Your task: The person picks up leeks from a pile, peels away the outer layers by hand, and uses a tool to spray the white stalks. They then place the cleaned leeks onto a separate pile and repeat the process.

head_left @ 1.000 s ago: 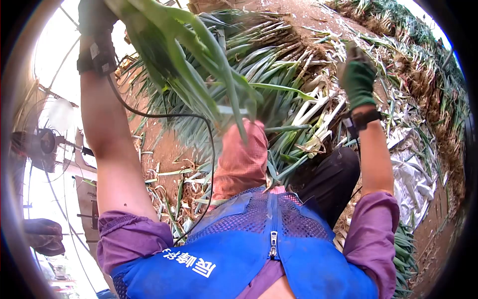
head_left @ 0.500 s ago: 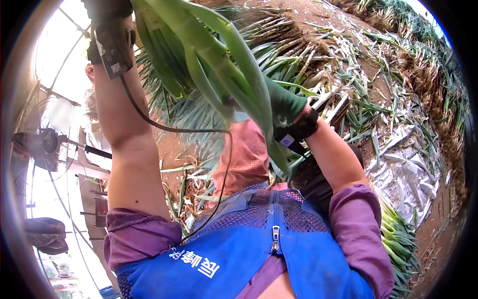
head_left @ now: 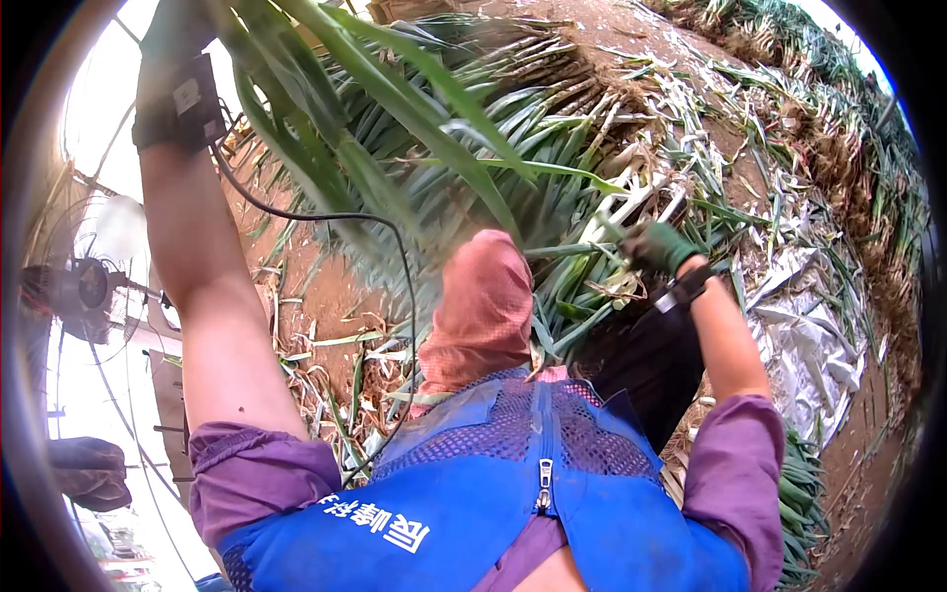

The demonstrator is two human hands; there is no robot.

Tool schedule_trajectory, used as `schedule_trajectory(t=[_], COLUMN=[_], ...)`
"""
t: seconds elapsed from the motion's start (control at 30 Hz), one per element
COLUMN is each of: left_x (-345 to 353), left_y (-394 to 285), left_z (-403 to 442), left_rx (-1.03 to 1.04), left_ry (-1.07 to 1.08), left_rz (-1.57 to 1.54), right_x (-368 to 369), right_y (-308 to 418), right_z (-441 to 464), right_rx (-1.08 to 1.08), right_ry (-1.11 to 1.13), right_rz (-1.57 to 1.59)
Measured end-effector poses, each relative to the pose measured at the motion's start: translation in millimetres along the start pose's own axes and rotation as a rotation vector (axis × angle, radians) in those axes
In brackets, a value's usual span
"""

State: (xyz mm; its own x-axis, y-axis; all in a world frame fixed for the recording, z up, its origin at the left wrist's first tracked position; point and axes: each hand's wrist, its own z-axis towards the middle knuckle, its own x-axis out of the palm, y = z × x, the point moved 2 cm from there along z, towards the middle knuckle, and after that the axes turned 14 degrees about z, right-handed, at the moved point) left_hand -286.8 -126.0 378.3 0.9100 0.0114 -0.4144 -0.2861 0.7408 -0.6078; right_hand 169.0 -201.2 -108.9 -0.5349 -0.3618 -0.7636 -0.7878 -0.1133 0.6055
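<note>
Several long green onion leaves [head_left: 380, 87] slant down across the upper part of the view from beside the left hand [head_left: 178, 28], partly blurred and cut off by the top edge. That hand wears a dark glove and is raised high on the left; its fingers run out of the view, so I cannot tell whether it is gripping the plants. A black device [head_left: 187, 99] is strapped at its wrist, and a dark cable [head_left: 400, 247] loops from there down to the blue vest [head_left: 473, 523].

The right hand [head_left: 656, 247], in a green glove, is lower, well apart from the left, and just beside a scatter of pale onion stalks [head_left: 631, 202]. It is blurred, and I cannot tell whether its fingers are closed on anything. A dark band [head_left: 683, 288] circles that wrist.

Behind the hanging leaves, a broad heap of green onions [head_left: 552, 109] lies on the brown soil [head_left: 326, 301]. An orange-pink trouser knee [head_left: 483, 296] is between the heap and the vest. On the right, a crumpled silvery sheet [head_left: 814, 345] lies on the ground, with 1 smaller bunch [head_left: 801, 508] below it and a long row of onions [head_left: 834, 128] beyond. A fan [head_left: 84, 286] is at the far left.
</note>
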Motion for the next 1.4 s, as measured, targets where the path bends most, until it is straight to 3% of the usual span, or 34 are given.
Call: schedule_trajectory(t=[0.03, 0.07, 0.1, 0.13, 0.17, 0.2, 0.23, 0.3, 0.33, 0.37, 0.4, 0.43, 0.47, 0.57, 0.6, 0.67, 0.73, 0.83, 0.93, 0.97, 1.0, 1.03, 1.07, 1.13, 1.2, 1.27, 1.33, 1.4], left_x=[-0.9, 6.6, -5.3, 14.8, 34.9, 45.5, 66.5, 102.7, 126.0, 153.8, 181.6, 213.4, 243.1, 310.1, 323.3, 342.8, 360.1, 388.1, 419.9, 439.2, 441.4, 451.8, 457.8, 460.3, 465.8, 474.8, 485.8, 496.0], left_y=[0.6, -7.3, 13.4, 1.6, -9.9, -11.8, -11.5, 16.9, 38.3, 54.6, 70.7, 75.9, 74.1, 48.0, 36.9, 16.4, 2.3, -13.3, -46.8, -65.7, -84.4, -112.1, -134.6, -176.0, -186.1, -174.1, -141.3, -92.2], left_z=[-3.1, -12.7, -7.8, -22.3, -38.3, -43.2, -35.7, -31.0, -31.3, -33.9, -36.7, -49.0, -70.9, -153.1, -171.4, -190.9, -193.1, -193.5, -195.5, -195.0, -197.3, -191.2, -189.9, -188.2, -188.1, -189.0, -190.8, -192.0], left_rx=[-0.028, -0.163, -0.049, 0.209, 0.474, 0.250, -0.186, -0.279, -0.313, -0.342, -0.361, -0.320, -0.241, 0.154, 0.267, 0.432, 0.597, 0.811, 1.105, 1.111, 1.332, 1.353, 1.494, 1.469, 1.384, 1.293, 1.184, 1.081], left_ry=[-0.020, -0.204, -0.090, 0.040, 0.159, 0.095, -0.081, 0.223, 0.384, 0.554, 0.725, 0.889, 1.021, 1.267, 1.311, 1.372, 1.431, 1.426, 1.240, 1.266, 0.997, 0.911, 0.652, 0.541, 0.553, 0.656, 0.735, 0.806], left_rz=[0.041, 0.145, 0.214, 0.299, 0.341, 0.396, 0.447, 0.465, 0.473, 0.485, 0.498, 0.546, 0.623, 0.878, 0.934, 0.983, 0.988, 1.064, 1.053, 1.177, 1.087, 0.819, 0.637, 0.407, 0.314, 0.279, 0.315, 0.372], right_x=[-38.1, -90.8, -134.5, -176.3, -217.3, -241.8, -251.5, -233.6, -215.6, -186.0, -168.1, -148.2, -130.4, -77.8, -55.2, -46.0, -15.8, 23.3, 48.8, 46.9, 49.5, 51.6, 52.8, 50.3, 56.3, 75.4, 99.4, 146.2], right_y=[5.0, 40.3, 21.5, 4.6, 18.8, 48.7, 76.5, 130.1, 152.7, 210.1, 193.3, 204.1, 214.4, 181.3, 159.8, 162.2, 139.3, 129.6, 126.7, 118.6, 105.2, 94.1, 85.6, 74.5, 52.7, 22.7, -0.9, -50.6], right_z=[-4.0, -15.4, -20.3, -27.4, -41.6, -57.9, -68.5, -84.3, -89.8, -108.6, -101.7, -107.5, -112.0, -110.5, -108.3, -143.8, -166.6, -193.6, -227.0, -230.3, -242.7, -253.7, -265.9, -305.3, -348.0, -381.3, -425.9, -462.8], right_rx=[0.246, 0.260, 0.202, -0.080, -0.254, -0.333, -0.416, -0.616, -0.564, -0.724, -0.837, -0.677, -0.726, -0.414, -0.288, 0.009, -0.129, -0.055, -0.155, -0.021, -0.078, -0.049, -0.021, 0.068, -0.057, 0.253, 0.234, 0.113], right_ry=[-0.223, -0.355, -0.762, -1.164, -1.373, -1.457, -1.473, -1.425, -1.414, -1.233, -1.232, -0.970, -0.960, -0.742, -0.683, -0.272, -0.407, -0.730, -1.361, -1.194, -1.308, -1.418, -1.523, -1.635, -1.727, -2.099, -2.344, -2.569], right_rz=[0.047, -0.220, 0.291, 0.764, 0.650, 0.297, -0.007, -0.464, -0.674, -0.707, -0.697, -0.645, -0.682, -0.771, -0.654, -0.281, 0.217, 0.308, 0.112, 0.502, 0.414, 0.363, 0.309, 0.354, 0.978, 0.830, 1.059, 1.067])
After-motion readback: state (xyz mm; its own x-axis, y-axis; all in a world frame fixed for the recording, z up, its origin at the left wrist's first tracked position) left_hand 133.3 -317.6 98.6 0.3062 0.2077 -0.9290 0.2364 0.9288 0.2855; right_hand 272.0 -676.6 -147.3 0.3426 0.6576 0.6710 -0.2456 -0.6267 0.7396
